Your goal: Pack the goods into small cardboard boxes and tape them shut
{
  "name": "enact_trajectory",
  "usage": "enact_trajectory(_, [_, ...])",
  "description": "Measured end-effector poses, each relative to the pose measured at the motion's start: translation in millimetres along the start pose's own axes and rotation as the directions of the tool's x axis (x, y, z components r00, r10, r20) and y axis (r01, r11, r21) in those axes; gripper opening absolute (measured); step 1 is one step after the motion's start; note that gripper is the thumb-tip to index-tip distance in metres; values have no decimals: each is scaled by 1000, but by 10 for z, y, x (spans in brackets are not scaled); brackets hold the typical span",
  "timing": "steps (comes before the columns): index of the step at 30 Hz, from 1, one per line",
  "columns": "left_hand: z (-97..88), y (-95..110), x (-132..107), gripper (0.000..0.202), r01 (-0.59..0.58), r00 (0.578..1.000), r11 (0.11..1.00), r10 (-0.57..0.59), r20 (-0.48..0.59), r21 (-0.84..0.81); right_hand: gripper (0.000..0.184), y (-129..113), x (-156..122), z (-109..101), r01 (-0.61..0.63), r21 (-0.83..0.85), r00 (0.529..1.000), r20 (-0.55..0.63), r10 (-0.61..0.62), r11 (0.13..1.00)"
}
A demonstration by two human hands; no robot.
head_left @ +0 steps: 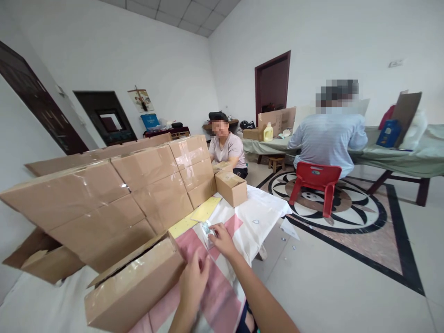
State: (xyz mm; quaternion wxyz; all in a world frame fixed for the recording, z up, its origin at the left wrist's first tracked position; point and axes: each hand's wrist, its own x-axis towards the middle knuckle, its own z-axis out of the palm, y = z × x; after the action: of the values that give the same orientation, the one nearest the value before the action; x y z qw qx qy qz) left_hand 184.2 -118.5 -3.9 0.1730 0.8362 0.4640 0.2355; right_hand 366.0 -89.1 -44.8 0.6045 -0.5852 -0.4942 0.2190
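My right hand (222, 239) reaches forward over the table and pinches a small white packet (207, 230) between thumb and fingers. My left hand (193, 282) is nearer to me, fingers bent, resting on a pink sheet (217, 296) beside an open cardboard box (133, 286); what it grips, if anything, is hidden. Yellow sheets (196, 217) lie just beyond the packet on the white table cover (258, 215).
Taped cardboard boxes (114, 199) are stacked along the left. A small box (231, 187) stands at the far table end. A person (227, 148) sits behind it. Another person (329, 136) sits on a red chair (317, 180) at a green-covered table (398, 157).
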Motion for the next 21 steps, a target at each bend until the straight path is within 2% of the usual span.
enact_trajectory(3, [43, 36, 289, 50, 159, 976, 984, -143, 166, -83, 32, 43, 9, 6, 13, 31, 1000, 3, -13, 999])
enact_trajectory(5, [65, 0, 413, 44, 192, 965, 976, -170, 199, -101, 36, 80, 28, 15, 17, 65, 1000, 4, -17, 998])
enact_trajectory(11, [287, -97, 540, 50, 196, 980, 935, -177, 89, -295, 62, 176, 272, 110, -45, 194, 999, 15, 43, 980])
enact_trajectory(13, [333, -110, 574, 54, 184, 983, 911, -180, 45, -369, 64, 187, 397, 171, -70, 237, 997, 31, 65, 969])
enact_trajectory(17, [319, -101, 623, 55, 140, 988, 908, -152, 0, -395, 47, 194, 565, 273, -69, 312, 997, 55, 54, 948])
enact_trajectory(19, [308, -82, 647, 55, 153, 987, 900, -163, 12, -408, 36, 202, 585, 292, -47, 332, 999, 30, 40, 942])
enact_trajectory(21, [322, -58, 691, 56, 168, 981, 846, -194, 0, -507, 31, 222, 579, 295, -20, 336, 999, -31, 32, 942])
